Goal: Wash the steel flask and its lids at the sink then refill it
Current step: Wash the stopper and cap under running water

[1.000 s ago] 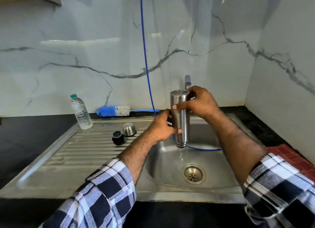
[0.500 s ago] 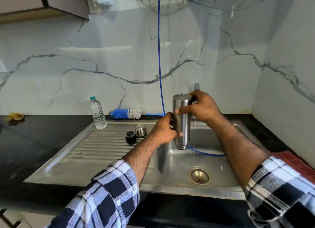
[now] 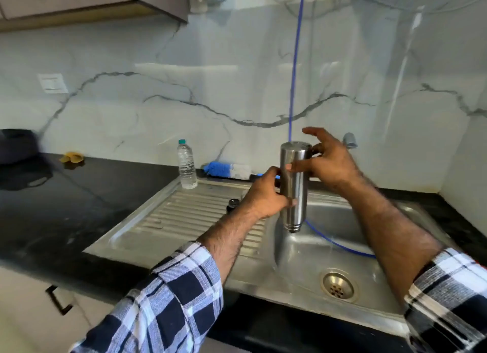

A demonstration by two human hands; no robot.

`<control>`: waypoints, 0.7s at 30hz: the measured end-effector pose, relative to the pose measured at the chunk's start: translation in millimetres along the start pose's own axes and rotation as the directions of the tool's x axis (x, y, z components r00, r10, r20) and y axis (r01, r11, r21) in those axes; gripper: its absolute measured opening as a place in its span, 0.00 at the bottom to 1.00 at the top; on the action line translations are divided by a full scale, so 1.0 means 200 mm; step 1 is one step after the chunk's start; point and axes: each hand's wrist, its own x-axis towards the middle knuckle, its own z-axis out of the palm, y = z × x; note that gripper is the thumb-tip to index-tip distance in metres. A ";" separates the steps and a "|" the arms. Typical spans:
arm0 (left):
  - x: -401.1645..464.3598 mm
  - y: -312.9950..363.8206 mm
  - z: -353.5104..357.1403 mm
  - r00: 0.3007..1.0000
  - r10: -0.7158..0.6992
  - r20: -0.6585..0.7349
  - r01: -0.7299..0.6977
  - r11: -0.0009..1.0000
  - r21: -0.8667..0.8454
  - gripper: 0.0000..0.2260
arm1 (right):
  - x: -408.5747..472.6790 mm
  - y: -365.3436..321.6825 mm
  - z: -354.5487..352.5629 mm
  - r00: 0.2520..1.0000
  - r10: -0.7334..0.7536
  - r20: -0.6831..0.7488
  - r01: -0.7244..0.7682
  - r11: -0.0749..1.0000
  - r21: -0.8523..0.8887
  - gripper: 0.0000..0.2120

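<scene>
The steel flask (image 3: 293,186) hangs upside down over the sink basin (image 3: 374,250), mouth pointing down. My left hand (image 3: 263,194) grips its lower body from the left. My right hand (image 3: 326,160) is at its upturned base, thumb across the side and fingers lifted and spread off the metal. A black lid (image 3: 233,203) sits on the drainboard, partly hidden behind my left wrist. The steel cup lid is hidden behind my left hand.
A plastic water bottle (image 3: 187,165) stands at the drainboard's (image 3: 184,215) back edge, beside a blue-and-white bottle brush (image 3: 226,169). A thin blue hose (image 3: 295,70) drops down the wall into the basin. The tap (image 3: 350,139) is behind my right hand. A drain (image 3: 338,286) lies below.
The view has tilted up and swung left. My right hand's fingers have loosened and spread off the flask's base. No water runs from the flask's mouth now.
</scene>
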 end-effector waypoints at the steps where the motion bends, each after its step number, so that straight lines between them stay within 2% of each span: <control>1: 0.00 0.00 -0.06 1.000 -0.005 -0.016 0.005 1.000 0.000 0.28 | 0.03 -0.04 0.05 1.000 -0.023 0.004 0.023 1.000 0.010 0.46; 5: -0.01 -0.07 -0.41 0.991 -0.036 -0.131 0.043 0.998 0.049 0.26 | 0.16 -0.25 0.35 0.994 -0.096 0.047 0.090 0.990 0.111 0.46; 8: -0.04 -0.17 -0.69 0.969 -0.050 -0.241 0.078 0.991 0.107 0.28 | 0.22 -0.40 0.60 0.988 -0.119 0.103 0.095 0.972 0.217 0.43; 11: -0.13 -0.30 -0.92 0.944 -0.103 -0.314 0.148 0.981 0.125 0.28 | 0.24 -0.53 0.87 0.972 -0.144 0.186 0.087 0.956 0.280 0.44; 15: -0.25 -0.57 -1.15 0.893 -0.185 -0.411 0.253 0.960 0.118 0.27 | 0.20 -0.59 1.24 0.941 -0.172 0.291 0.080 0.949 0.304 0.44; 19: -0.39 -0.76 -1.31 0.857 -0.252 -0.449 0.353 0.923 0.155 0.31 | 0.14 -0.61 1.52 0.904 -0.188 0.385 0.075 0.954 0.290 0.40; 21: -0.45 -0.82 -1.36 0.849 -0.267 -0.456 0.374 0.913 0.162 0.32 | 0.12 -0.62 1.62 0.897 -0.174 0.407 0.056 0.957 0.285 0.43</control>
